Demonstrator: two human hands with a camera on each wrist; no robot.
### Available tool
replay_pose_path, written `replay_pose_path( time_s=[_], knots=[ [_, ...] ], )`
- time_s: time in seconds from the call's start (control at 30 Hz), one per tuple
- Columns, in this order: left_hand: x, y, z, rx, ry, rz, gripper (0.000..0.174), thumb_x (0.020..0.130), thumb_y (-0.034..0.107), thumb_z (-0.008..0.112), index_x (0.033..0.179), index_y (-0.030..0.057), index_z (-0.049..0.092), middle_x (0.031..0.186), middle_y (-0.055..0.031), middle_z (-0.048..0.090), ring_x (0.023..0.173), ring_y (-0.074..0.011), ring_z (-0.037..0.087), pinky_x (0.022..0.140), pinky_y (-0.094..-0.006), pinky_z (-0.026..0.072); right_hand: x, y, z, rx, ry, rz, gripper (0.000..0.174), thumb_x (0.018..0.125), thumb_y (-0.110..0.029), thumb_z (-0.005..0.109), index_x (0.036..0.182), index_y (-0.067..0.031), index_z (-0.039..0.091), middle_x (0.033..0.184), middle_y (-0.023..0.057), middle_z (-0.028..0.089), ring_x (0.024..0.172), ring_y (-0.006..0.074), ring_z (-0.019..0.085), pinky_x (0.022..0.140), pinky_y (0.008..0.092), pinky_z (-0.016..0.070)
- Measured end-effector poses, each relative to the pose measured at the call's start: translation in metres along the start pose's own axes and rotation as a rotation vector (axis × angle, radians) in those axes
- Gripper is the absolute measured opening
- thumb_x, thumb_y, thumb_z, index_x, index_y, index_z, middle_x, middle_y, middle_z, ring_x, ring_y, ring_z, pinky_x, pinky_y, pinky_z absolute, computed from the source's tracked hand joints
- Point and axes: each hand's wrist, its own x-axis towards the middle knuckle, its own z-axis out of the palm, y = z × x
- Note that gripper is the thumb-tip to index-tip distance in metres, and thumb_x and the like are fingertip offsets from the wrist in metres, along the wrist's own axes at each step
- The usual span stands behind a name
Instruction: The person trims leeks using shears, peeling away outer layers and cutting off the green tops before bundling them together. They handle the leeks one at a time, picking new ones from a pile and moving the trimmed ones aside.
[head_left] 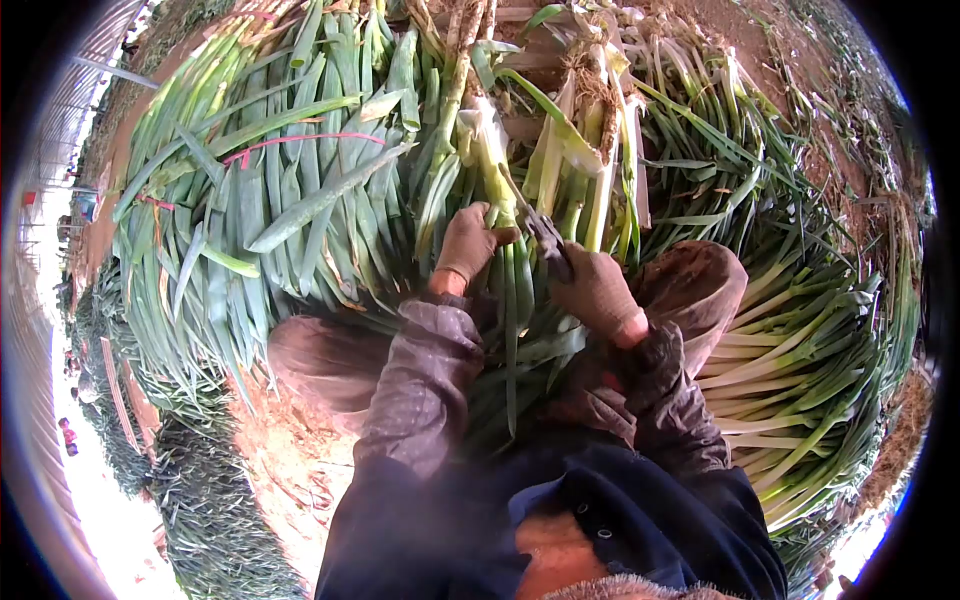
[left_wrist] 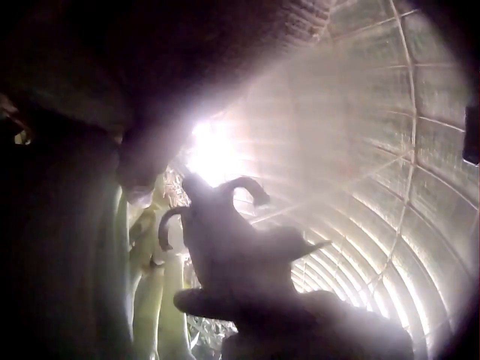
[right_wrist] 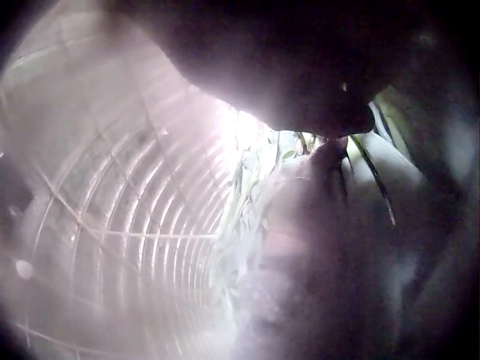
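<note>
My gloved left hand grips a thick green onion stalk, its thumb lying across the stalk. The stalk's pale end points away from me, and its green leaves hang down between my knees. To the right, my gloved right hand holds a dark grey, plier-like hand tool. The tool's tip is right at the stalk, just beside my left thumb. In the left wrist view the right hand and tool appear as a dark silhouette against glare. A dark shape fills the top of the right wrist view and hides the grip.
A large heap of green onions with pink ties lies at the left. Several pale stalks stand just ahead. More onions, white stems inward, lie at the right. My bent knees flank the hands. Bare soil shows lower left.
</note>
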Motion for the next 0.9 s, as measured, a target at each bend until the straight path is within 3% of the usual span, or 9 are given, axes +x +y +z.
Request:
replay_pose_path(
  time_s=[0.07, 0.33, 0.43, 0.6, 0.67, 0.77, 0.9],
  knots=[
    [0.000, -0.002, -0.002, -0.116, -0.042, -0.056, 0.037, 0.073, 0.016, 0.085, 0.101, -0.0016, 0.068, 0.088, -0.0126, 0.072, 0.078, -0.0157, 0.062, 0.076, -0.0327, 0.0507, 0.023, 0.005, 0.007, -0.040, 0.024, -0.013, 0.028, 0.079, -0.023, 0.070, 0.092, 0.0002, 0.060, 0.075, 0.0265, 0.063, 0.078, 0.0479, 0.063, 0.070, 0.0535, 0.0507],
    [0.001, -0.005, -0.006, -0.324, -0.099, -0.063, 0.032, 0.074, 0.011, 0.081, 0.100, -0.0012, 0.068, 0.086, -0.0021, 0.068, 0.078, -0.0117, 0.059, 0.077, -0.0288, 0.0485, 0.102, 0.000, 0.006, -0.105, 0.030, -0.039, 0.032, 0.075, -0.023, 0.071, 0.093, 0.0033, 0.067, 0.083, 0.0281, 0.067, 0.086, 0.0447, 0.067, 0.078, 0.0479, 0.0539],
    [-0.001, 0.004, -0.006, -0.416, -0.101, -0.066, 0.033, 0.074, 0.010, 0.081, 0.103, -0.0016, 0.068, 0.089, -0.0029, 0.068, 0.081, -0.0117, 0.059, 0.079, -0.0281, 0.0481, 0.130, 0.003, 0.009, -0.122, 0.057, -0.043, 0.034, 0.076, -0.025, 0.069, 0.092, 0.0049, 0.068, 0.083, 0.0281, 0.068, 0.084, 0.0440, 0.068, 0.078, 0.0472, 0.0546],
    [-0.008, 0.011, -0.011, -0.262, -0.099, -0.092, 0.038, 0.074, 0.009, 0.080, 0.108, -0.0025, 0.068, 0.091, -0.0028, 0.068, 0.082, -0.0123, 0.059, 0.080, -0.0278, 0.0480, 0.178, 0.010, 0.019, -0.240, 0.055, -0.130, 0.038, 0.078, -0.030, 0.068, 0.092, 0.0051, 0.070, 0.085, 0.0285, 0.069, 0.084, 0.0441, 0.069, 0.078, 0.0479, 0.0551],
    [-0.008, 0.008, -0.009, -0.240, -0.079, -0.081, 0.038, 0.074, 0.009, 0.080, 0.108, -0.0020, 0.068, 0.090, -0.0029, 0.068, 0.081, -0.0126, 0.059, 0.079, -0.0281, 0.0485, 0.187, 0.000, 0.013, -0.166, 0.027, 0.025, 0.043, 0.082, -0.036, 0.065, 0.090, 0.0063, 0.070, 0.084, 0.0289, 0.068, 0.084, 0.0445, 0.069, 0.079, 0.0477, 0.0551],
    [-0.008, -0.004, -0.006, -0.259, -0.089, -0.057, 0.039, 0.072, 0.014, 0.081, 0.106, 0.0005, 0.068, 0.086, -0.0056, 0.067, 0.079, -0.0146, 0.059, 0.076, -0.0301, 0.0486, 0.209, -0.005, 0.012, -0.118, 0.047, 0.039, 0.042, 0.080, -0.031, 0.068, 0.092, 0.0096, 0.069, 0.080, 0.0274, 0.069, 0.080, 0.0405, 0.071, 0.075, 0.0454, 0.0563],
    [-0.013, -0.006, -0.004, 0.032, -0.061, -0.003, 0.043, 0.069, 0.021, 0.083, 0.105, 0.0029, 0.067, 0.078, -0.0123, 0.065, 0.071, -0.0243, 0.061, 0.070, -0.0360, 0.0491, 0.208, -0.002, 0.010, -0.082, 0.002, 0.005, 0.041, 0.079, -0.031, 0.068, 0.090, 0.0081, 0.069, 0.076, 0.0269, 0.067, 0.075, 0.0373, 0.070, 0.072, 0.0444, 0.0554]
  ],
)
